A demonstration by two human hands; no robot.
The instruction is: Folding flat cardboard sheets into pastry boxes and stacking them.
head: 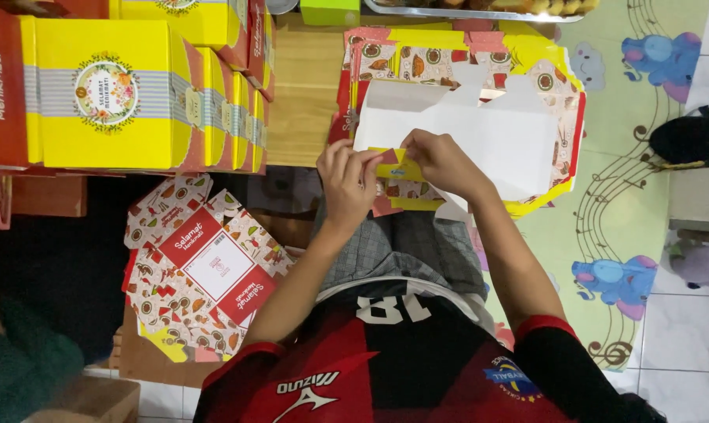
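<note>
**Folding a flat carton flap**

Both pinching one small yellow-red flap (397, 163) of the unfolded white-inside cardboard box (480, 133): left hand (348, 182), right hand (440, 160), fingers closed. Left of the box, stacked yellow folded boxes (135, 86); below-left, flat patterned red carton sheets (205, 270).

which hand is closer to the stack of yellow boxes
Left. The left hand sits just right of the stack of yellow boxes in view; the right hand lies farther off, both pinching the flat box's flap.

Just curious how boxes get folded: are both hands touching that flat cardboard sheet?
Touching. The head view shows the left hand and right hand pinching a flap of the flat cardboard sheet.
</note>
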